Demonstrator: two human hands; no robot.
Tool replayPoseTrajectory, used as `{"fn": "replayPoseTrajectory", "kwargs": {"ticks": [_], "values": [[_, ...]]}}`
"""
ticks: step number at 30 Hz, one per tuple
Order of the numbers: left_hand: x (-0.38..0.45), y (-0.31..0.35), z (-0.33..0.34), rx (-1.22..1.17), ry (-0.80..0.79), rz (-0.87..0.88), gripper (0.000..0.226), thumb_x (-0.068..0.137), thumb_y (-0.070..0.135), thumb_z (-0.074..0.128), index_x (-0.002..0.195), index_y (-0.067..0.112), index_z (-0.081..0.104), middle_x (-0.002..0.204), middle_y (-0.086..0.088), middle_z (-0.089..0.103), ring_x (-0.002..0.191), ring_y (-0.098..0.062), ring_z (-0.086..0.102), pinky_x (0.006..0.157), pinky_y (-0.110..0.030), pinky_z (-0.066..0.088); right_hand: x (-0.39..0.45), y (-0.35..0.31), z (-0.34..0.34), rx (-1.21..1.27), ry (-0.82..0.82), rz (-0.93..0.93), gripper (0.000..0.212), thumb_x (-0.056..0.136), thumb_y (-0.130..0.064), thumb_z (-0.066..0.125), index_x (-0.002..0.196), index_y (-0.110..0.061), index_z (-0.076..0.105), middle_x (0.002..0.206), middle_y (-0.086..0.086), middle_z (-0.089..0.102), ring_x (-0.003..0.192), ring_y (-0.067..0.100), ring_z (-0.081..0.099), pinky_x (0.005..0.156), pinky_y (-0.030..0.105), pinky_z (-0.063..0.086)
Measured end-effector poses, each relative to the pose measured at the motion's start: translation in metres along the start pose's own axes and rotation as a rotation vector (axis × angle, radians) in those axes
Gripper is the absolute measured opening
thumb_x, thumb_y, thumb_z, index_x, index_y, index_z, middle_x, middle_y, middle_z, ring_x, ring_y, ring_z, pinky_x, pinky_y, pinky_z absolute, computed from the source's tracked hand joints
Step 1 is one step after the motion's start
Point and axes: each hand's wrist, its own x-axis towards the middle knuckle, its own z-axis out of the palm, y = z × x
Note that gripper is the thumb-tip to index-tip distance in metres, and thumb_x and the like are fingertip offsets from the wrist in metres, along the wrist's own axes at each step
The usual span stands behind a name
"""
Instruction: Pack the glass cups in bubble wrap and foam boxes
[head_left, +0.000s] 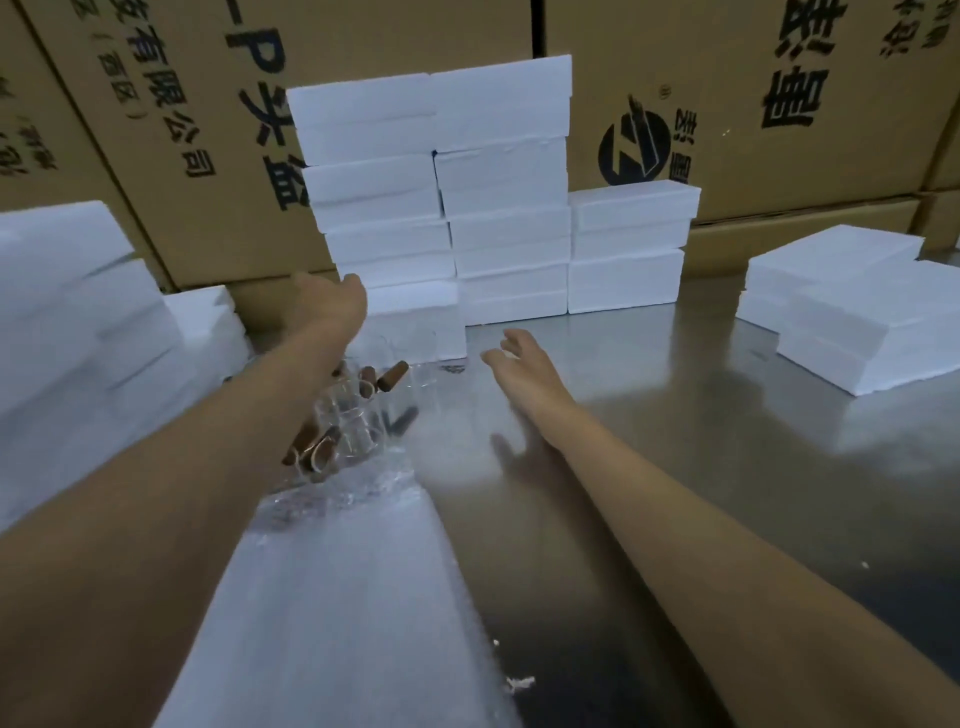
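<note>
Glass cups (353, 415) w/ brown wooden handles stood clustered on the steel table (701, 441), left of centre, just past the far end of the bubble wrap (332, 597) strip that ran back to the near edge. Foam boxes (441, 197) were stacked along the far edge vs the cardboard cartons (779, 104); more foam piles sat at the left edge and right edge.

Left hand (327, 306) reached over the cups toward the lowest box of the stack; fingers hidden behind the hand, so can't tell if apart or gripping. Right hand (514, 358) hovered above the table just right of that box, fingers loosely apart, holding nothing.

Handling, judged: cups thin, clear, fragile, prob. slippery; take by the body or handle, one at a time, no knocking together. Foam light, stiff but crumbly, so grip by the sides gently. Wrap soft, floppy.
</note>
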Motion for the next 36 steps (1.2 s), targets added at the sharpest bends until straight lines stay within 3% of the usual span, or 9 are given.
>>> {"fn": "replayPoseTrajectory", "kwargs": {"ticks": [2,5,8,17,21,25,29,32,36], "values": [[0.026,-0.015,-0.003,0.093,-0.067,-0.063,0.052,0.1,0.031,0.044,0.141,-0.001,0.045,0.134,-0.025,0.054,0.124,-0.043,0.052,0.102,-0.047,0.046,0.017,0.003,0.014,0.001,0.041,-0.042,0.058,0.095,-0.036,0.055,0.149,-0.021,0.037,0.15,0.0,0.044,0.131,0.017,0.048,0.096,0.024,0.034],[0.046,-0.027,0.002,0.054,-0.195,-0.085,0.05,0.103,0.039,0.041,0.134,0.002,0.052,0.103,-0.013,0.057,0.094,-0.032,0.053,0.078,-0.037,0.042,0.038,0.007,0.024,-0.066,0.011,-0.077,0.07,0.091,-0.05,0.054,0.152,-0.027,0.03,0.154,-0.002,0.039,0.136,0.02,0.043,0.11,0.036,0.036],[0.064,-0.034,0.009,0.062,-0.297,-0.069,0.058,0.102,0.047,0.046,0.142,0.004,0.047,0.136,-0.016,0.052,0.115,-0.032,0.052,0.091,-0.037,0.04,0.05,0.009,0.027,-0.104,-0.045,-0.104,0.075,0.088,-0.056,0.052,0.154,-0.032,0.026,0.157,-0.005,0.035,0.139,0.018,0.04,0.114,0.039,0.033],[0.051,-0.02,0.014,-0.012,-0.2,-0.005,0.052,0.081,0.041,0.074,0.114,0.004,0.06,0.107,-0.01,0.061,0.094,-0.027,0.059,0.07,-0.033,0.043,0.043,0.004,0.021,0.049,-0.041,-0.064,0.067,0.09,-0.047,0.056,0.152,-0.029,0.036,0.155,-0.007,0.037,0.14,0.013,0.037,0.108,0.031,0.031],[0.033,-0.003,0.006,-0.132,-0.202,0.073,0.028,0.081,0.034,0.078,0.09,0.013,0.062,0.096,0.003,0.055,0.096,-0.02,0.052,0.082,-0.03,0.041,0.024,0.003,0.017,0.165,0.052,-0.13,0.052,0.091,-0.036,0.058,0.141,-0.032,0.047,0.14,-0.015,0.052,0.132,0.009,0.046,0.093,0.022,0.035],[-0.003,0.011,-0.009,-0.254,-0.291,0.206,0.055,0.082,0.029,0.08,0.129,0.009,0.06,0.118,0.002,0.054,0.109,-0.015,0.05,0.091,-0.026,0.038,-0.006,0.004,0.009,0.258,0.134,-0.198,0.053,0.09,-0.028,0.059,0.139,-0.037,0.041,0.12,-0.04,0.047,0.13,0.0,0.043,0.096,0.018,0.035],[-0.053,0.027,-0.024,-0.294,-0.332,0.268,0.052,0.083,0.032,0.079,0.127,0.011,0.061,0.12,0.0,0.059,0.107,-0.014,0.055,0.082,-0.022,0.04,-0.051,0.003,-0.009,0.253,0.285,-0.188,0.057,0.089,-0.028,0.063,0.141,-0.034,0.041,0.132,-0.019,0.049,0.124,0.005,0.048,0.093,0.018,0.036],[-0.096,0.032,-0.031,-0.204,-0.423,0.236,0.043,0.084,0.04,0.076,0.114,0.014,0.06,0.112,-0.001,0.06,0.1,-0.016,0.062,0.07,-0.025,0.044,-0.093,-0.008,-0.036,0.252,0.416,-0.148,0.041,0.09,-0.024,0.065,0.127,-0.032,0.048,0.128,-0.004,0.052,0.114,0.013,0.053,0.09,0.025,0.043],[-0.157,0.015,-0.046,-0.161,-0.58,0.154,0.034,0.086,0.039,0.074,0.091,0.011,0.054,0.092,-0.007,0.057,0.077,-0.022,0.066,0.081,-0.033,0.059,-0.161,-0.018,-0.084,0.116,0.378,-0.122,0.031,0.092,-0.027,0.063,0.121,-0.024,0.052,0.117,0.002,0.055,0.1,0.013,0.055,0.071,0.008,0.039]]}}
